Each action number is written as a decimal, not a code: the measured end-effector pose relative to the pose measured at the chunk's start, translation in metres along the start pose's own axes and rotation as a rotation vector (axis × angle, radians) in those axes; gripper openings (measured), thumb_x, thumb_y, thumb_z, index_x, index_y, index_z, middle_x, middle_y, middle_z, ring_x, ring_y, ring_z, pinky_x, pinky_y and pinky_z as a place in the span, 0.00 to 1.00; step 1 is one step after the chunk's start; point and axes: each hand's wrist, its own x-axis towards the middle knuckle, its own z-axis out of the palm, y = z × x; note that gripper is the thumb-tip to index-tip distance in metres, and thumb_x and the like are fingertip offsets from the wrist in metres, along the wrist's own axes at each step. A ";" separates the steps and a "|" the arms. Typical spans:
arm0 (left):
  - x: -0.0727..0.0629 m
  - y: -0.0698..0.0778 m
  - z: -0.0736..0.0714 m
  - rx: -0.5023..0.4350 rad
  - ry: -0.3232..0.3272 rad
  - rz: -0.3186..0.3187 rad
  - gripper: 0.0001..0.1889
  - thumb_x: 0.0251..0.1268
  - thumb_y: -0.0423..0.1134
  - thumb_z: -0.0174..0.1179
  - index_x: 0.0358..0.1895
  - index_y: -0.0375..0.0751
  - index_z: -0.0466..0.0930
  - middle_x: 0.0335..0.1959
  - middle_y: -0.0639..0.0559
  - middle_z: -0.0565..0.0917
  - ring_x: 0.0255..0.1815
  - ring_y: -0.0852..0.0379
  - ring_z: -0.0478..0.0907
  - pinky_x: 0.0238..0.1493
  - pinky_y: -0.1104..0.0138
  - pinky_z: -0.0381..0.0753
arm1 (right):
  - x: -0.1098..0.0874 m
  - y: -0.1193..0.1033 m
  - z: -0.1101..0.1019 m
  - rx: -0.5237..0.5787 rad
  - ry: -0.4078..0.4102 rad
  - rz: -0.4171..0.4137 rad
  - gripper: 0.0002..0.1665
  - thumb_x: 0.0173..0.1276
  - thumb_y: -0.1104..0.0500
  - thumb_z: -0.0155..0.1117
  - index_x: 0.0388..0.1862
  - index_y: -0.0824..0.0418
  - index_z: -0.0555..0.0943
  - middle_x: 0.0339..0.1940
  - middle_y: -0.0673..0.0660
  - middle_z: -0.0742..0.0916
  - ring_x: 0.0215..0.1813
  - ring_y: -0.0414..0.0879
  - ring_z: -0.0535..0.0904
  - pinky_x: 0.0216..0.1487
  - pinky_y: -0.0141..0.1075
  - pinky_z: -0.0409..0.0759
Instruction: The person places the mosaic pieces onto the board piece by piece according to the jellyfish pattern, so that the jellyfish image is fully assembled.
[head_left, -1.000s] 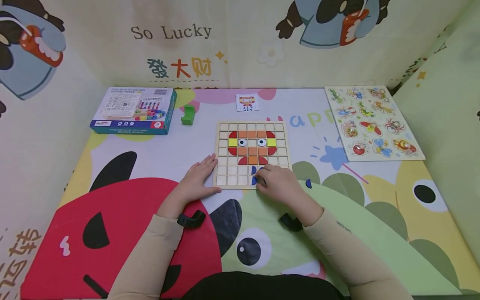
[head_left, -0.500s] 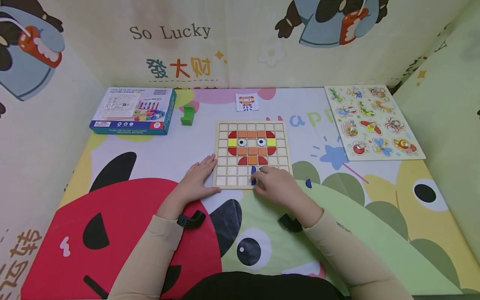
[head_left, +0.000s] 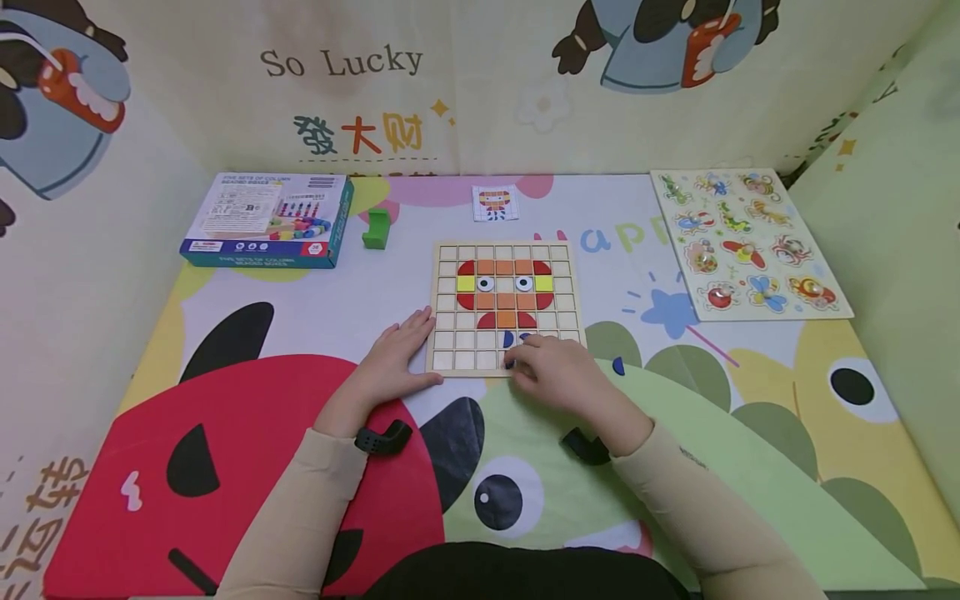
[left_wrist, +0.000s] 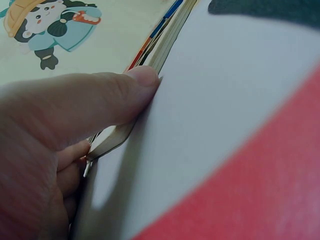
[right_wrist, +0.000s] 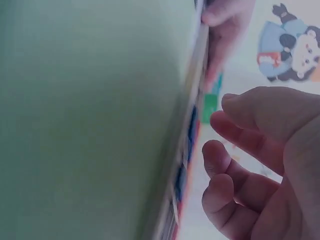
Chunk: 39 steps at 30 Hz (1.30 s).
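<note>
A square wooden grid board (head_left: 455, 358) lies in front of me, with red, orange, yellow and eye tiles (head_left: 485, 284) set in its upper rows. Small blue half-round pieces (head_left: 507, 339) sit in the lower rows, partly covered by my right hand (head_left: 558, 373). That hand's fingertips touch down near a dark blue piece by the near edge. In the right wrist view its fingers (right_wrist: 218, 192) are loosely bent, with nothing seen between them. My left hand (head_left: 393, 358) rests against the board's near left corner, fingers along the left side and thumb (left_wrist: 142, 77) on the near edge.
One loose blue piece (head_left: 618, 367) lies right of the board. Behind stand a small picture card (head_left: 495, 203), a green block (head_left: 377, 229) and a flat box (head_left: 270, 221) on the left. An insect puzzle board (head_left: 750, 246) lies at the back right.
My right hand's fingertips have shifted slightly left and toward me over the lowest row, covering more of the blue piece there. My left hand stays in place.
</note>
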 end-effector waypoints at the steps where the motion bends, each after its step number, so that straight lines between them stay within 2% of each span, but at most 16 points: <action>1: 0.000 0.000 0.000 0.000 0.000 0.001 0.52 0.43 0.55 0.67 0.72 0.50 0.45 0.74 0.54 0.46 0.75 0.53 0.41 0.71 0.49 0.44 | -0.002 0.004 -0.002 0.017 0.003 0.024 0.12 0.60 0.53 0.58 0.42 0.50 0.82 0.36 0.48 0.83 0.33 0.41 0.76 0.31 0.34 0.74; 4: 0.000 0.001 -0.001 -0.008 0.001 0.006 0.52 0.43 0.55 0.67 0.72 0.50 0.46 0.74 0.54 0.47 0.74 0.53 0.41 0.71 0.49 0.44 | -0.013 0.021 -0.014 0.071 0.004 0.142 0.15 0.61 0.53 0.59 0.46 0.55 0.80 0.37 0.51 0.83 0.35 0.44 0.76 0.34 0.38 0.76; 8: -0.001 0.002 -0.002 -0.009 0.001 0.007 0.52 0.43 0.55 0.67 0.72 0.49 0.46 0.74 0.54 0.47 0.74 0.53 0.42 0.71 0.49 0.44 | -0.037 0.055 -0.027 0.119 -0.002 0.294 0.19 0.61 0.54 0.60 0.50 0.59 0.77 0.39 0.57 0.83 0.38 0.50 0.76 0.38 0.44 0.76; 12: -0.001 0.003 -0.003 -0.007 0.001 0.002 0.51 0.44 0.55 0.67 0.72 0.48 0.47 0.74 0.53 0.47 0.74 0.53 0.41 0.71 0.50 0.44 | -0.061 0.085 -0.029 0.148 -0.076 0.366 0.22 0.60 0.55 0.60 0.53 0.62 0.75 0.40 0.59 0.83 0.38 0.51 0.76 0.35 0.43 0.75; 16: -0.002 0.004 -0.003 -0.008 0.009 0.008 0.51 0.43 0.54 0.67 0.71 0.47 0.47 0.74 0.53 0.48 0.74 0.53 0.42 0.71 0.49 0.44 | -0.071 0.097 -0.025 0.142 -0.134 0.369 0.22 0.59 0.55 0.61 0.51 0.63 0.75 0.36 0.58 0.83 0.34 0.48 0.76 0.32 0.40 0.74; 22: -0.002 0.004 -0.002 -0.006 0.010 0.008 0.52 0.43 0.55 0.67 0.71 0.47 0.47 0.74 0.53 0.48 0.74 0.53 0.42 0.71 0.49 0.44 | -0.067 0.094 -0.019 0.172 -0.128 0.372 0.20 0.59 0.55 0.62 0.47 0.65 0.76 0.32 0.56 0.81 0.33 0.48 0.74 0.34 0.41 0.72; 29: -0.001 0.003 -0.001 0.001 0.005 0.002 0.52 0.43 0.55 0.67 0.71 0.48 0.47 0.74 0.53 0.48 0.74 0.53 0.42 0.71 0.50 0.44 | -0.064 0.093 -0.017 0.157 -0.094 0.371 0.16 0.61 0.60 0.59 0.47 0.64 0.78 0.42 0.62 0.81 0.42 0.54 0.77 0.44 0.51 0.74; 36: -0.001 0.003 -0.001 0.002 0.003 -0.004 0.52 0.43 0.55 0.67 0.72 0.49 0.46 0.74 0.53 0.47 0.74 0.53 0.42 0.71 0.50 0.44 | -0.066 0.096 -0.014 0.131 -0.013 0.310 0.12 0.61 0.66 0.56 0.44 0.61 0.79 0.44 0.63 0.78 0.40 0.56 0.77 0.41 0.50 0.75; 39: -0.001 0.004 -0.002 -0.001 0.003 -0.008 0.52 0.42 0.55 0.67 0.71 0.48 0.47 0.74 0.53 0.48 0.74 0.53 0.42 0.71 0.50 0.44 | -0.067 0.096 -0.015 0.154 -0.020 0.335 0.13 0.61 0.66 0.56 0.46 0.64 0.78 0.46 0.65 0.76 0.42 0.57 0.76 0.43 0.51 0.75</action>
